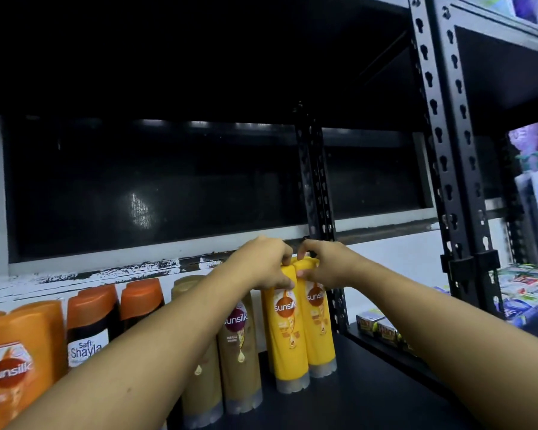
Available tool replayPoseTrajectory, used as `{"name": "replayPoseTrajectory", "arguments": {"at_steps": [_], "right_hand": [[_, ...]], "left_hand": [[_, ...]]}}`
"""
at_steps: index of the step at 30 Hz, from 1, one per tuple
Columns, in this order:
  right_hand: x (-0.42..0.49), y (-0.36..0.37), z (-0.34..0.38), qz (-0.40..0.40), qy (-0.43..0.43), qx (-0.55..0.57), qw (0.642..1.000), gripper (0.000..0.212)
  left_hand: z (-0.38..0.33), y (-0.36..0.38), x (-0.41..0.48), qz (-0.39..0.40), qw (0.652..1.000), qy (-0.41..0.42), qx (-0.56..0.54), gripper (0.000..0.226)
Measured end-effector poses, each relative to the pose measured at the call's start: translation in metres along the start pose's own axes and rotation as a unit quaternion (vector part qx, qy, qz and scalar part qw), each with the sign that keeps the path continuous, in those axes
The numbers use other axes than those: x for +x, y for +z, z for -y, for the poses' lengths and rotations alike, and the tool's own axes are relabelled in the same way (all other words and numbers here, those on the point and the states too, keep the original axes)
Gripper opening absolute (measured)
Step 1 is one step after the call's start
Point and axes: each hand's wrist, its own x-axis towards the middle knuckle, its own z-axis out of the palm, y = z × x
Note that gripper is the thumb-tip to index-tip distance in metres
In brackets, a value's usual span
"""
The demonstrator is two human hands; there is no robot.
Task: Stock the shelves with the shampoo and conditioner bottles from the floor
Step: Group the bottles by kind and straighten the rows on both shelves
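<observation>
At the far left of the shelf (pixel 354 398) stand the orange bottles (pixel 19 361), then two dark bottles (pixel 89 330) with orange caps, then the tan bottles (pixel 238 352), all upright in a row. Our left forearm crosses low in front of the tan ones. Our left hand (pixel 261 265) curls over the top of the left yellow bottle (pixel 288 336), with the thumb pressed on its front. Just beside it, our right hand (pixel 326 265) pinches the top of the right yellow bottle (pixel 319 327). So both hands are closed on a bottle. The two yellow bottles touch each other and stand on their clear caps on the shelf, close to the tan ones and just in front of the black post (pixel 336 302). We judge them to be placed but not yet let go. The risk lies in the release. The bottles are tall on a narrow base, so a sideways tug as our fingers come away could tip one into its neighbour and set the row falling. Pulling the left arm back carelessly could sweep the tan bottles off the front edge. To the right, past the post, lie small boxes (pixel 376 325), out of our way. The floor stock is not in view.
</observation>
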Motion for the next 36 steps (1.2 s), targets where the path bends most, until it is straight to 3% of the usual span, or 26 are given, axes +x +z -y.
{"name": "replayPoseTrajectory", "arguments": {"at_steps": [9,21,26,33,36], "right_hand": [[0.0,0.0,0.0,0.027,0.01,0.098,0.995,0.021],[-0.002,-0.012,0.007,0.074,0.007,0.122,0.99,0.021],[0.017,-0.023,0.007,0.007,0.043,0.158,0.986,0.019],[0.055,-0.014,0.022,0.121,0.129,0.124,0.976,0.043],[0.061,-0.012,0.024,0.152,0.14,0.101,0.973,0.047]], "left_hand": [[0.004,-0.005,0.002,0.014,1.0,0.011,-0.006,0.035],[0.019,-0.021,-0.002,0.053,0.997,0.025,-0.051,0.047],[0.041,-0.027,0.014,0.017,0.992,-0.039,-0.116,0.027],[0.036,-0.015,0.044,0.17,0.961,-0.122,-0.183,0.043],[0.033,-0.01,0.047,0.185,0.948,-0.135,-0.219,0.039]]}}
